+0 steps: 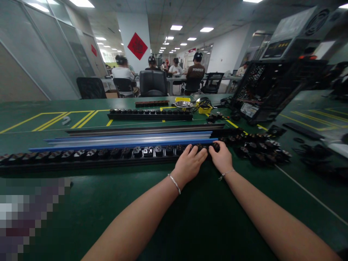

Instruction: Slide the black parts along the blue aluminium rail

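A long black rail (89,164) lies across the green table, with a row of black socket-like modules (148,151) along its top. Close to its right end, my left hand (190,163) curls its fingers over the rail and modules; the thumb is mostly hidden. Just beside it, my right hand (223,157) pinches a small black module (216,146) at the rail's end between thumb and fingers. Whether that piece is seated in the rail cannot be made out. Blue-edged strips (130,139) lie directly behind the rail.
Loose black parts (262,150) are heaped to the right. Farther back are another filled rail (150,115), a metal dish (184,104), a yellow bin (204,107) and an open computer case (268,87). People (195,70) sit at desks beyond the table.
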A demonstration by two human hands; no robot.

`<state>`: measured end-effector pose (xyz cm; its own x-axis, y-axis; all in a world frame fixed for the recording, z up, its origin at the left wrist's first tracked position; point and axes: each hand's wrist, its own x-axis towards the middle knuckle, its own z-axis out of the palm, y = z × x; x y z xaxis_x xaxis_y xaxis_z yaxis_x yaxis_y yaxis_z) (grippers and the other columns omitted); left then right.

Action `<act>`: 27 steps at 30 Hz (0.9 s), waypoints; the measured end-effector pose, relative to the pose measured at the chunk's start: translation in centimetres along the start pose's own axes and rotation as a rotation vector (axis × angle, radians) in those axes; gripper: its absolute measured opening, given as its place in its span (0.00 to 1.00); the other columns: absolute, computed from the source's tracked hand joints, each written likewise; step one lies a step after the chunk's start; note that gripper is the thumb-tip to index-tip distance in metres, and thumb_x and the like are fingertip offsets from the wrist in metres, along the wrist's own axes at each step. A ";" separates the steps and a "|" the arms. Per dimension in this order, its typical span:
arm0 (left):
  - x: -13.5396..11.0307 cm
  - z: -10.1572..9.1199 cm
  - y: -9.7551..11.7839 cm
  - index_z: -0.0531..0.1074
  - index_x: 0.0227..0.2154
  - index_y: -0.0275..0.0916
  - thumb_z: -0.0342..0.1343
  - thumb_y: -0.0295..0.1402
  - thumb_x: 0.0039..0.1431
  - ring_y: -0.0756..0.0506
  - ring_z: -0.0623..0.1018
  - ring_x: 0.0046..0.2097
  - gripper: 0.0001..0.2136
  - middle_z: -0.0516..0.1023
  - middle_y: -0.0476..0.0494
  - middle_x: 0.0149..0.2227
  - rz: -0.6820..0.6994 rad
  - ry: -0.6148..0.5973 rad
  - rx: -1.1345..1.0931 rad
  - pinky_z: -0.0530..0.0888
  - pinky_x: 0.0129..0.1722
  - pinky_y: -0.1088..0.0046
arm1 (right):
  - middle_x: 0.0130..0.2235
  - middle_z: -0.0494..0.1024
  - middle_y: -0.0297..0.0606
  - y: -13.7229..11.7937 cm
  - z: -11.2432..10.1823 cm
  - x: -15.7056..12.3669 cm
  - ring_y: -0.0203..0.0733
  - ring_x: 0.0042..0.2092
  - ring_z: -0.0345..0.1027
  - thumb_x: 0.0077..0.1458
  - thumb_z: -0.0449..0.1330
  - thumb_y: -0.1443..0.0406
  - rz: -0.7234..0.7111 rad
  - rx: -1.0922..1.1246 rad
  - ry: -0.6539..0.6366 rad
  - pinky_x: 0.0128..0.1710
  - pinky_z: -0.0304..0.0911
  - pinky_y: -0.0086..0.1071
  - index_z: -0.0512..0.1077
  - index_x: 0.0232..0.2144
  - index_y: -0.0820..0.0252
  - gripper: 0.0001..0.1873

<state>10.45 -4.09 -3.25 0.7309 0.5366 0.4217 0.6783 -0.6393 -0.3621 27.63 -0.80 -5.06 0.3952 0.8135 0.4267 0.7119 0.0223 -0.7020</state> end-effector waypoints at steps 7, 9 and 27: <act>0.1 -0.2 0.1 0.61 0.57 0.41 0.36 0.29 0.64 0.44 0.66 0.51 0.21 0.63 0.47 0.59 -0.036 -0.013 -0.007 0.58 0.58 0.60 | 0.39 0.75 0.43 0.2 0.1 0.2 0.47 0.40 0.68 0.45 0.54 0.59 -0.023 -0.003 0.025 0.45 0.62 0.41 0.69 0.37 0.59 0.17; 0.0 -0.2 0.1 0.61 0.57 0.42 0.35 0.29 0.64 0.44 0.66 0.50 0.20 0.63 0.46 0.59 -0.042 -0.014 -0.009 0.59 0.57 0.60 | 0.39 0.75 0.44 0.3 0.1 0.3 0.47 0.41 0.67 0.44 0.54 0.59 -0.021 -0.014 0.032 0.45 0.61 0.42 0.69 0.37 0.60 0.17; -0.5 0.2 -0.2 0.61 0.57 0.42 0.38 0.29 0.63 0.44 0.65 0.51 0.21 0.65 0.47 0.58 -0.069 0.031 -0.059 0.55 0.60 0.55 | 0.38 0.75 0.42 0.9 0.0 0.8 0.46 0.40 0.67 0.42 0.55 0.58 0.063 0.023 0.067 0.45 0.61 0.41 0.70 0.37 0.60 0.18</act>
<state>10.01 -4.12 -3.55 0.6795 0.5639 0.4694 0.7205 -0.6335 -0.2820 28.60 -0.10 -5.31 0.4769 0.7732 0.4180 0.6714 -0.0135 -0.7410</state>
